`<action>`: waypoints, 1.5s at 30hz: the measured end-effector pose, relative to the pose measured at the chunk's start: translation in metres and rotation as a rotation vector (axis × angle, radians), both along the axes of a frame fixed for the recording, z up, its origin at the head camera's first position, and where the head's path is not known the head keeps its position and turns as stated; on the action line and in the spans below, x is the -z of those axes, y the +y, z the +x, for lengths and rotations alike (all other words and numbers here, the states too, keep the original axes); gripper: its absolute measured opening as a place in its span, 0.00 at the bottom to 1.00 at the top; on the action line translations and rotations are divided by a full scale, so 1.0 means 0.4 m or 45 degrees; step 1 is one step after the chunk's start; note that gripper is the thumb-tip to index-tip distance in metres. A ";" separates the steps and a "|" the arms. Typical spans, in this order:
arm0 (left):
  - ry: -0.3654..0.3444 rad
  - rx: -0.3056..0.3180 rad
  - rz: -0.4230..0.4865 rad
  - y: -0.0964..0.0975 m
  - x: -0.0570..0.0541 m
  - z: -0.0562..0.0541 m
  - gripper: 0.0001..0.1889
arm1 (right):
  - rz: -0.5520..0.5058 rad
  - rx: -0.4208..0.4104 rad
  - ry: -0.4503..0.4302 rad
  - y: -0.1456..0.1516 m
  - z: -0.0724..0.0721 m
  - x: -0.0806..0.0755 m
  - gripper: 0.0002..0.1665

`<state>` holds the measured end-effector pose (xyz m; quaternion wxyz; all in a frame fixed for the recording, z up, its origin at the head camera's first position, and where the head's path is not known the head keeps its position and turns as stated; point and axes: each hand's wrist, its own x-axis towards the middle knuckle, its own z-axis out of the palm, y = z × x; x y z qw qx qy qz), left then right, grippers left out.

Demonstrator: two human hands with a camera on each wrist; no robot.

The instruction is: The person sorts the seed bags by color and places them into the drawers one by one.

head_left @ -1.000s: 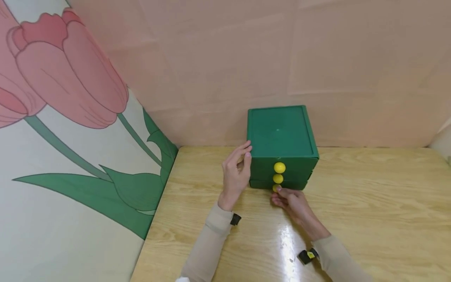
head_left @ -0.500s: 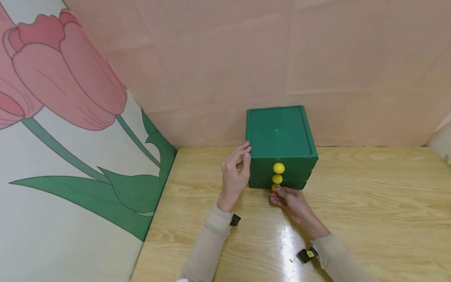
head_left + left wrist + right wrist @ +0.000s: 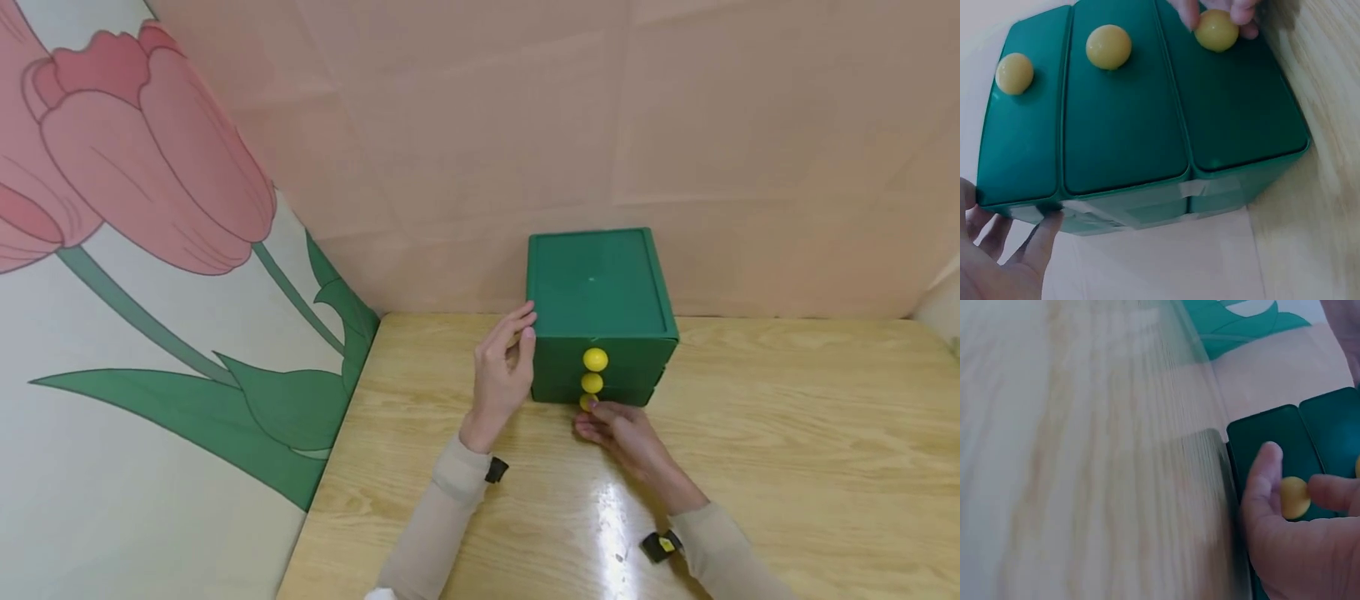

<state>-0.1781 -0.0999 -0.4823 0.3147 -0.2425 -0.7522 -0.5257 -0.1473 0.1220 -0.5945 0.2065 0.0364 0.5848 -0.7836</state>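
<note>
A green drawer box (image 3: 600, 283) stands on the wooden table, its front bearing a column of round yellow knobs. Three drawer fronts show in the left wrist view, all flush. My right hand (image 3: 626, 437) pinches the lowest knob (image 3: 1295, 497) between thumb and fingers; the top knob (image 3: 596, 359) and middle knob (image 3: 592, 382) are untouched. Against the box's left side, near the top front corner, my left hand (image 3: 501, 375) rests with its fingertips. The left wrist view shows that hand (image 3: 1007, 256) touching the side by the top drawer.
The table (image 3: 787, 433) runs out on both sides of the box. Behind it hangs a pinkish cloth (image 3: 465, 150), and a panel with tulips (image 3: 150, 158) stands on the left. Clear tape strips (image 3: 1194, 188) show on the box's side.
</note>
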 end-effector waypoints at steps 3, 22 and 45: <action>-0.045 -0.015 -0.055 -0.009 -0.010 0.013 0.15 | 0.111 -0.056 0.052 0.009 0.004 -0.008 0.29; -0.240 -0.199 -0.711 -0.113 -0.047 0.065 0.32 | 1.060 -0.129 0.849 0.193 0.083 -0.135 0.33; -0.302 -0.504 -1.025 -0.296 -0.043 0.009 0.47 | 1.913 0.141 1.307 0.493 0.010 -0.300 0.73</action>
